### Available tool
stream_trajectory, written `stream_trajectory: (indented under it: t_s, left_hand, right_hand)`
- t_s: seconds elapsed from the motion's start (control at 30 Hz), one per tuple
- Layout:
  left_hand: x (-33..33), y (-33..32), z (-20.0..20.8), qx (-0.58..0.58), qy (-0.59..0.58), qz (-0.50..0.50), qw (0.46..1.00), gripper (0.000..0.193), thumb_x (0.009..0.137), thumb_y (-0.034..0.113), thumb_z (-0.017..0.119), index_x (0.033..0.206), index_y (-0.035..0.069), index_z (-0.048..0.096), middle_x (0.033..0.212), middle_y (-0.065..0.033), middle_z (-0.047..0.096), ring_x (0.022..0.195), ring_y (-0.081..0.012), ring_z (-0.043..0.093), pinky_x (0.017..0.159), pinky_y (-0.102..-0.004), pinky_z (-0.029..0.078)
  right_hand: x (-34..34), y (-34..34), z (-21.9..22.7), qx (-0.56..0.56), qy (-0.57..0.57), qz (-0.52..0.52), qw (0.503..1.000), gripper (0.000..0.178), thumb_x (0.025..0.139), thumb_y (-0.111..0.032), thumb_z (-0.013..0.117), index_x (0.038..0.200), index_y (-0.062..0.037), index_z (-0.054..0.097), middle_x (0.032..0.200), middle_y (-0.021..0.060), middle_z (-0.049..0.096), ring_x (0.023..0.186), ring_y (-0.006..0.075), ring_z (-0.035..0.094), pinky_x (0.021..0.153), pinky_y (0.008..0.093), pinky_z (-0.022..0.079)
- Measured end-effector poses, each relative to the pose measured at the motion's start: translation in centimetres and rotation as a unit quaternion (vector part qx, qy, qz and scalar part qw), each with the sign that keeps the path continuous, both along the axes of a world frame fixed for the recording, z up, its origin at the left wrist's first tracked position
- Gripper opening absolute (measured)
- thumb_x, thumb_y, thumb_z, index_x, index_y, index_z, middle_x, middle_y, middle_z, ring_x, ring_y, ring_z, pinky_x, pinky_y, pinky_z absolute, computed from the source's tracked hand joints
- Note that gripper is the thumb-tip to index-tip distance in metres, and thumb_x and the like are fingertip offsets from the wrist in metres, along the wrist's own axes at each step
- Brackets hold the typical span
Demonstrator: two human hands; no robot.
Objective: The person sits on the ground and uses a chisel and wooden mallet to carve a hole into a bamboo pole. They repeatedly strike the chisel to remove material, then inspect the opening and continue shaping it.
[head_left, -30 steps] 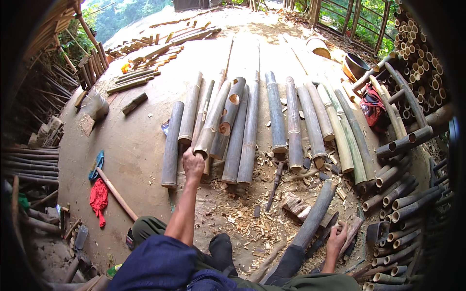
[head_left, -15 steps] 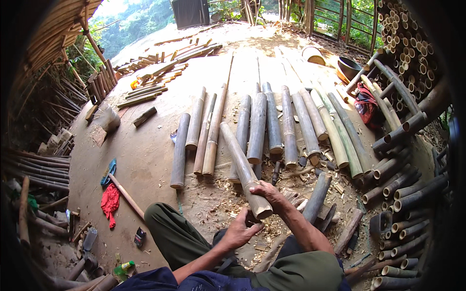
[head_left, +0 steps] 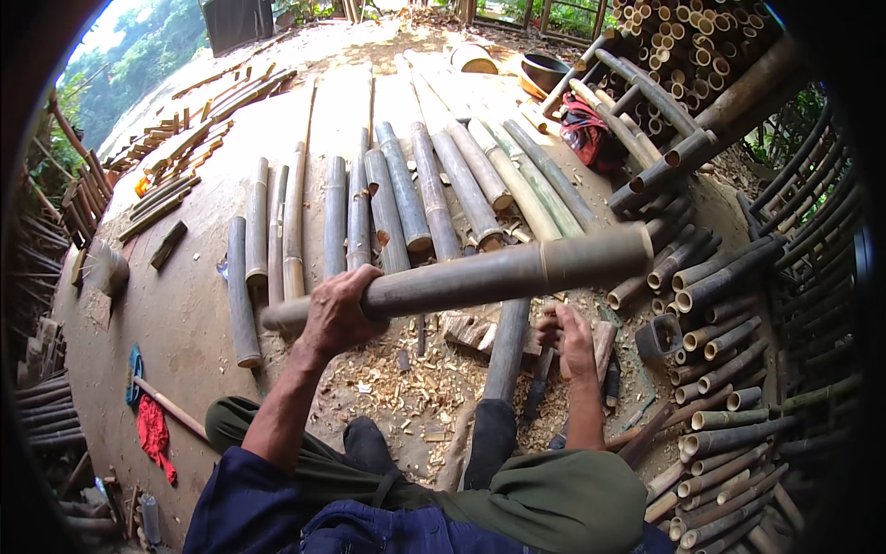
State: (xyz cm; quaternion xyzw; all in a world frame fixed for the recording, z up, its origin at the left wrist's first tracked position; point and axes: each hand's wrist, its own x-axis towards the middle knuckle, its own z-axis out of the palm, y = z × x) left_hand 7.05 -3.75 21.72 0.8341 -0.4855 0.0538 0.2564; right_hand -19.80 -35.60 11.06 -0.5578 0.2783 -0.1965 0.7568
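A dark bamboo tube (head_left: 480, 280) is held almost level across my front, its pale right end raised and blurred by motion. My left hand (head_left: 340, 309) is closed round it towards its left end. Below the tube's right part is my right hand (head_left: 574, 342), apart from it, with loosely curled fingers and nothing visible in them. Between my feet and the tube, another bamboo length (head_left: 509, 355) slants up from my right foot (head_left: 492, 439). A chunk of split wood (head_left: 480, 332) lies beside it among pale shavings (head_left: 406, 392).
Several bamboo tubes (head_left: 432, 194) lie in a row ahead. More bamboo is stacked at the right (head_left: 729, 443), near a dark square container (head_left: 658, 339). A red cloth (head_left: 154, 434) and a long wooden handle (head_left: 171, 406) lie at the left. A red bag (head_left: 586, 129) rests by a bamboo frame.
The bamboo tube has swung from pointing away to lying crosswise. My left hand now grips it, and my right hand has let go of it. The view has shifted to the right.
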Motion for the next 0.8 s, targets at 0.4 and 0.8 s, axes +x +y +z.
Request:
stream_trajectory:
  t_s: [0.4, 0.8]
  left_hand:
    - [-4.5, -6.9, -9.1, -0.165, 0.613, 0.134, 0.761, 0.043, 0.08, 0.03, 0.091, 0.103, 0.002, 0.068, 0.086, -0.0046, 0.067, 0.072, -0.0134, 0.063, 0.066, -0.0335, 0.054]
    - [-1.1, -5.5, -12.8, -0.263, 0.66, 0.179, 0.68, 0.062, 0.083, 0.03, 0.092, 0.126, -0.002, 0.059, 0.1, -0.0128, 0.071, 0.078, -0.0191, 0.071, 0.067, -0.0382, 0.062]
  right_hand:
    - [-8.7, 5.8, -14.5, -0.375, 0.431, -0.095, 0.815, 0.036, 0.078, -0.026, 0.087, 0.091, -0.0032, 0.061, 0.083, 0.0203, 0.069, 0.084, 0.0435, 0.068, 0.074, 0.0528, 0.052]
    - [-7.3, 4.7, -13.9, -0.335, 0.51, -0.034, 0.792, 0.042, 0.083, -0.035, 0.08, 0.107, -0.004, 0.066, 0.102, 0.0226, 0.075, 0.101, 0.0469, 0.071, 0.086, 0.0558, 0.053]
